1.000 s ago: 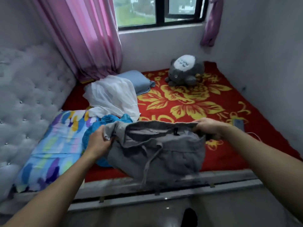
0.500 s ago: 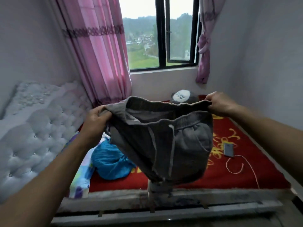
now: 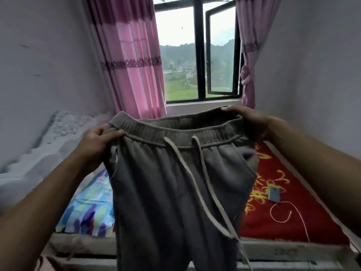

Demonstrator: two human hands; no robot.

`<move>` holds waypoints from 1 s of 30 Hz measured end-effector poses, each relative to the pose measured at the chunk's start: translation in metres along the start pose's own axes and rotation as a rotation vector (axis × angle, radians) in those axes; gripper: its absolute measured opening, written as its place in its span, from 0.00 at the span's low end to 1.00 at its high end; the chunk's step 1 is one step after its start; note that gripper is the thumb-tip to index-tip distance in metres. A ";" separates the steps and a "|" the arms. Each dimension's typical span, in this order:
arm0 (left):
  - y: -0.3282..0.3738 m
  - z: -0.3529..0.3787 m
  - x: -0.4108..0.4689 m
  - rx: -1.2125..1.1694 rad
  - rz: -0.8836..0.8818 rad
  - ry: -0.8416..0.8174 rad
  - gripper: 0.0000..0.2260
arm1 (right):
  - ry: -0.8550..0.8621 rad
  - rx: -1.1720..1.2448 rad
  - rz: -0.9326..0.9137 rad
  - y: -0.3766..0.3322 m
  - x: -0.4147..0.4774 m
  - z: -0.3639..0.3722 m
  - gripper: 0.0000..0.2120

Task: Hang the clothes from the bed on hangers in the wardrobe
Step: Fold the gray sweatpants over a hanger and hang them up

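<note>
Head cam: pickup step, grey sweatpants [image 3: 175, 182] held up over the near edge of the bed [image 3: 316, 223], left hand [image 3: 97, 140] and right hand [image 3: 249, 120] curled on the waistband ends. Next, I'd guess: find a hanger.

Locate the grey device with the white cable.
Head view, right side: the grey device lies flat on the red bedspread, just right of the held-up grey trousers, its white cable looping toward the bed's near edge.
</note>
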State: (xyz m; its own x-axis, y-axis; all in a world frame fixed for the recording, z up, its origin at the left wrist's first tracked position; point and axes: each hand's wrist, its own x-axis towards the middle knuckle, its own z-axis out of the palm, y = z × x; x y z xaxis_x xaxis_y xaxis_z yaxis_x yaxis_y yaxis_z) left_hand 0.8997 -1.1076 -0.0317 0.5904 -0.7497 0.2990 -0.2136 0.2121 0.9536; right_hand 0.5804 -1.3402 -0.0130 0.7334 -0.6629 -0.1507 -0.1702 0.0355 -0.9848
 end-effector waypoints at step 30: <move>-0.155 -0.031 0.201 0.124 -0.284 -0.507 0.31 | 0.158 -0.325 -0.010 0.061 0.169 -0.034 0.33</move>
State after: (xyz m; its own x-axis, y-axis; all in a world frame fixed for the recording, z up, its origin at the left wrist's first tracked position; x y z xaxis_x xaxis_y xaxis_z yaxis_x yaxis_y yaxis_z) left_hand 1.0756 -1.2720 -0.1179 0.1984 -0.9788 -0.0508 -0.2086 -0.0928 0.9736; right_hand 0.6714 -1.4756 -0.0955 0.6297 -0.7703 -0.1010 -0.3827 -0.1944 -0.9032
